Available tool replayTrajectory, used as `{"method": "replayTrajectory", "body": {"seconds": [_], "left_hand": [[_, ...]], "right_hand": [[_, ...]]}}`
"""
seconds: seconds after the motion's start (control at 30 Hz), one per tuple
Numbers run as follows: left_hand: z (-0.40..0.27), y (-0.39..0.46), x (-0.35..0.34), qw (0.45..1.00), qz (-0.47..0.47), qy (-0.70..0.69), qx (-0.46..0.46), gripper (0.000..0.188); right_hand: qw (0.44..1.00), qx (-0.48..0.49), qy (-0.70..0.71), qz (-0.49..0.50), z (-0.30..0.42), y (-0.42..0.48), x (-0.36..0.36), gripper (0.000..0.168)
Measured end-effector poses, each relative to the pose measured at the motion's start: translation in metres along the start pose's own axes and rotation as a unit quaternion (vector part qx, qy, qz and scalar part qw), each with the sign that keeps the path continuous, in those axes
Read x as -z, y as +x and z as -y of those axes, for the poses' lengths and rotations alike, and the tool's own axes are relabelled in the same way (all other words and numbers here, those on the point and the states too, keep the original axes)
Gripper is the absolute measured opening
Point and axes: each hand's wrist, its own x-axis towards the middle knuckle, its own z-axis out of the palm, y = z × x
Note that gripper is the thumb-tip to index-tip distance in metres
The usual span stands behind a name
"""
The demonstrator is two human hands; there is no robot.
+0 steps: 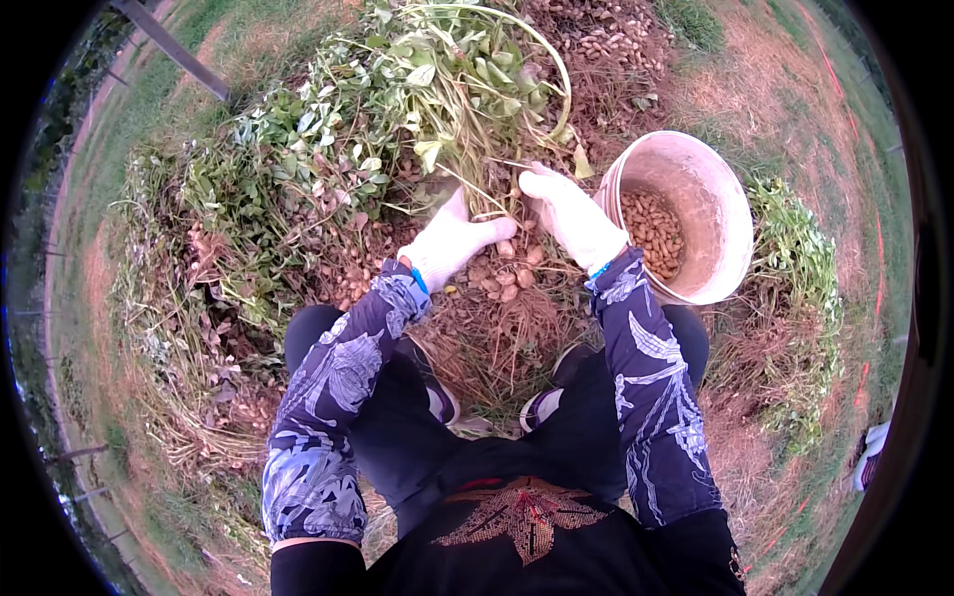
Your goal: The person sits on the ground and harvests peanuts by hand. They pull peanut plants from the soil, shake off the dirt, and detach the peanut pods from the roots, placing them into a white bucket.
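Observation:
My left hand (458, 235), in a white knit glove, grips the lower stems of an uprooted peanut plant (484, 97) in front of me. Its leafy top points away from me, and its roots lie towards my feet. My right hand (563, 205), gloved the same way, is at the right side of the stems near the pods; its fingertips are partly hidden, so its hold is unclear. A cluster of peanut pods (510, 272) hangs among the roots below and between both hands. To the right of my right hand a white plastic bucket (719, 216) leans, with loose peanuts (652, 231) inside.
Heaped peanut plants (246, 201) spread along my left. More pods (618, 45) lie on piled plants at the far right, and another leafy heap (790, 246) sits beyond the bucket. A post (175, 52) stands at the upper left. My shoes (540, 410) rest close by.

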Motion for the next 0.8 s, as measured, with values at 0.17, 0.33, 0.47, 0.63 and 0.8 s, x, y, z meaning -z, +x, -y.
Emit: {"method": "replayTrajectory", "body": {"seconds": [0.17,0.33,0.47,0.63,0.8], "left_hand": [[-0.003,0.001,0.0,0.995,0.023,-0.1,-0.01,0.032],[-0.003,0.006,0.017,0.986,0.008,-0.164,-0.019,0.031],[-0.003,0.008,0.027,0.969,0.062,-0.237,0.026,0.033],[-0.016,-0.001,0.006,0.976,0.034,-0.216,-0.012,0.039],[-0.008,0.01,0.008,0.969,-0.032,-0.243,0.024,0.025]], "right_hand": [[0.973,0.063,-0.194,-0.108,-0.002,-0.006,0.011,0.053],[0.922,0.091,-0.329,-0.183,-0.003,-0.006,0.012,0.03],[0.904,0.121,-0.373,-0.169,-0.006,-0.011,-0.003,0.042],[0.922,0.068,-0.354,-0.144,-0.004,-0.014,-0.023,0.049],[0.902,0.107,-0.388,-0.158,-0.013,-0.009,-0.01,0.043]]}}
